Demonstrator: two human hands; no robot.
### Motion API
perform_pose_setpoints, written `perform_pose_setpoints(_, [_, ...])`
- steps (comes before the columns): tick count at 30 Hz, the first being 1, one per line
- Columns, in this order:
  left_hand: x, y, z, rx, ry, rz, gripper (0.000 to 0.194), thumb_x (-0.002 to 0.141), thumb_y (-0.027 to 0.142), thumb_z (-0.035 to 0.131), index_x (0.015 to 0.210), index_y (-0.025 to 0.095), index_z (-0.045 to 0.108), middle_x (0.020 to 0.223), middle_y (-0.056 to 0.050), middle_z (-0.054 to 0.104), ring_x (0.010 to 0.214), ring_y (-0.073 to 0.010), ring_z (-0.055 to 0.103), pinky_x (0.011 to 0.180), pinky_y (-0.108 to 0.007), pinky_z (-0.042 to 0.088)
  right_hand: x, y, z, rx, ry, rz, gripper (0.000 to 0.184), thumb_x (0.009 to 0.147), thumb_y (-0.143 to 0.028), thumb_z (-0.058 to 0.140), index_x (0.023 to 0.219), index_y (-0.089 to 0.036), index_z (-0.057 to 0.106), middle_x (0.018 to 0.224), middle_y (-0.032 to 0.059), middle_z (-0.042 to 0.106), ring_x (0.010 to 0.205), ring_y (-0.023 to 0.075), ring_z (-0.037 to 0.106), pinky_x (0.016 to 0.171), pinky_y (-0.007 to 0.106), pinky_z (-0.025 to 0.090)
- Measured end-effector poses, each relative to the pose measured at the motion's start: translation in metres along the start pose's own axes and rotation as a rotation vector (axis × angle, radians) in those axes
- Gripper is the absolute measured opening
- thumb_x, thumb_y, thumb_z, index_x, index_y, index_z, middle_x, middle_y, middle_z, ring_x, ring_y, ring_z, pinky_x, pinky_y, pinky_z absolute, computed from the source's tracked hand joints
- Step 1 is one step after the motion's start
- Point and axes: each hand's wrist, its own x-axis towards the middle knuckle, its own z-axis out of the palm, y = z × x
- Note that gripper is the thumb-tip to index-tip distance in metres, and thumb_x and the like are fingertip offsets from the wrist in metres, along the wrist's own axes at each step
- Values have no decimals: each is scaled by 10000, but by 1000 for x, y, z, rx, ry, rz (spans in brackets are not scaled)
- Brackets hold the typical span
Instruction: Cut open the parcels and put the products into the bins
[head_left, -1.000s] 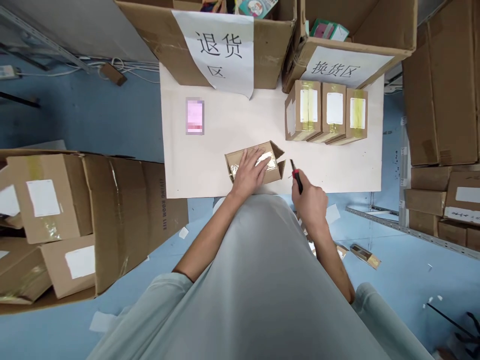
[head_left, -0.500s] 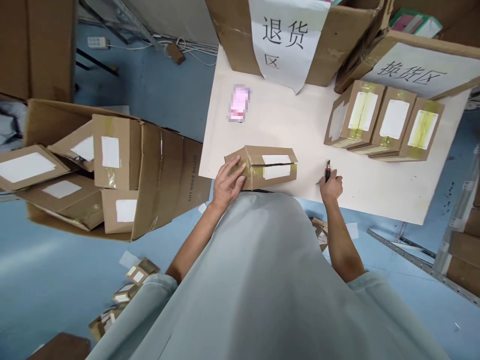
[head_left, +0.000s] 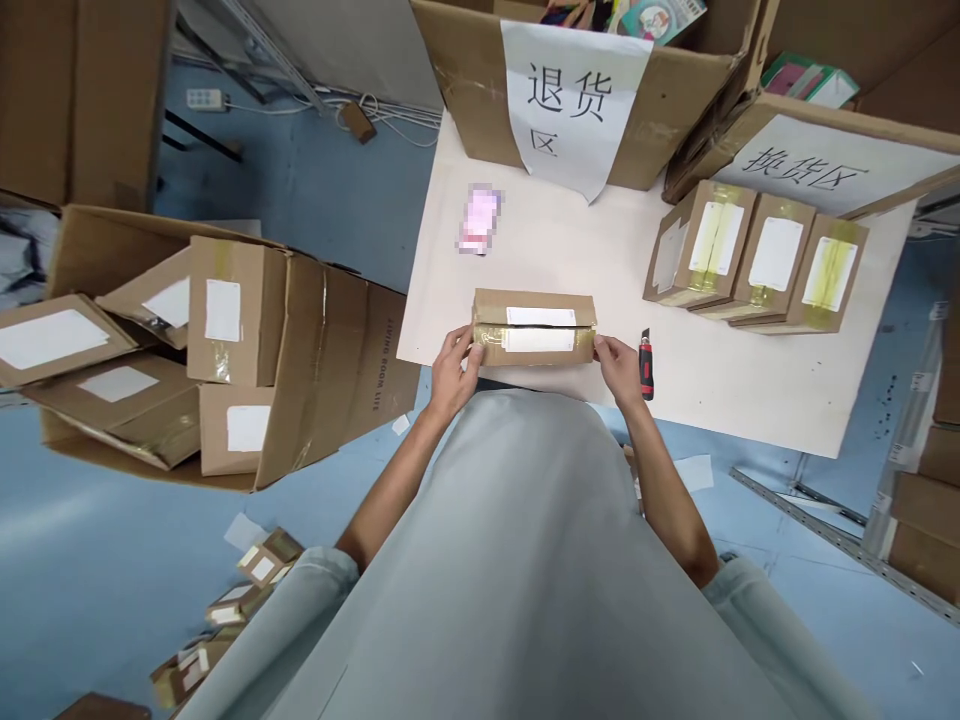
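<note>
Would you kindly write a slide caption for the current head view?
Left hand and right hand at opposite ends of a slit cardboard box, a cutter lying nearby.

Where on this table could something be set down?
Bare table shows mid-surface, between the blurred pink item, the three taped boxes and the held box, and front right, between the knife and the right edge. Crowded: the back, under two big cartons, and the front centre, with left hand and right hand at that box's ends.
</note>
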Motion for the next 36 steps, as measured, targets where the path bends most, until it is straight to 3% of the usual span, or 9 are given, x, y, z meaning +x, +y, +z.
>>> perform_pose_setpoints(7, [29,1,58,-305,-161,-64,728,1130,741,459,1617,216,597,1650,-178,643,1492,-295,653,1196,-463,583,-20,-4,-41,-70,77,43,822,975,-906,503,1215,-167,773,1264,192,826,1136,311,801,1102,489,623])
perform_pose_setpoints(10, [31,6,56,-349,-137,-49,678,1128,712,501,1555,202,634,1637,-182,659,1495,-289,657,1230,-475,559,-29,-4,-48,53,33,86,849,966,-963,472,1177,-195,767,1269,156,814,1123,284,810,1053,475,659])
perform_pose_setpoints(13, [28,8,44,-337,-131,-47,604,1157,685,431,1194,193,780,1603,-187,683,1506,-297,651,1261,-508,533,-31,-3,-52,89,-7,101,887,1002,-971,391,1149,-196,796,1269,150,811,1147,273,801,1047,469,666])
perform_pose_setpoints(16, [21,3,34,-294,-182,-64,522,1101,670,571,913,211,735,1617,-193,661,1529,-333,629,1248,-544,540,-24,-1,-56,-3,-95,49,850,1059,-896,391,1218,-184,826,1360,169,787,1138,269,786,1053,468,658])
perform_pose_setpoints(19, [12,-6,31,-264,-250,-78,411,967,593,782,1144,223,747,1685,-194,582,1561,-348,590,1226,-551,556,-14,-2,-61,-209,-174,-26,705,1106,-723,496,1495,-188,740,1453,164,745,1089,252,778,1087,475,626])
perform_pose_setpoints(22, [5,-15,36,-271,-288,-92,727,890,461,860,1536,249,602,1681,-198,566,1471,-324,646,1166,-527,599,-4,-11,-66,-371,-201,-79,735,1117,-522,555,1784,-240,429,1448,125,732,948,209,767,1085,468,605])
perform_pose_setpoints(25, [4,-19,48,-177,-239,-97,949,870,300,843,1717,239,419,1579,-190,619,1318,-290,703,1066,-466,641,7,-27,-68,-508,-232,-113,843,1118,-446,549,1863,-279,191,1349,93,764,906,222,751,1059,463,596])
perform_pose_setpoints(32, [13,-15,62,82,-120,-10,1007,891,205,762,1794,228,315,1349,-126,686,1070,-261,729,1009,-445,629,40,-59,-40,-863,-223,44,967,1112,-665,548,1866,-204,156,1332,219,781,1187,410,735,1025,505,581])
perform_pose_setpoints(36, [18,5,54,230,-162,130,1028,875,123,719,1810,223,304,1563,-213,610,1392,-381,658,1139,-561,587,40,-71,-9,-958,-157,145,1258,1021,-784,657,1859,-135,-21,1430,320,686,1210,431,747,1028,521,588])
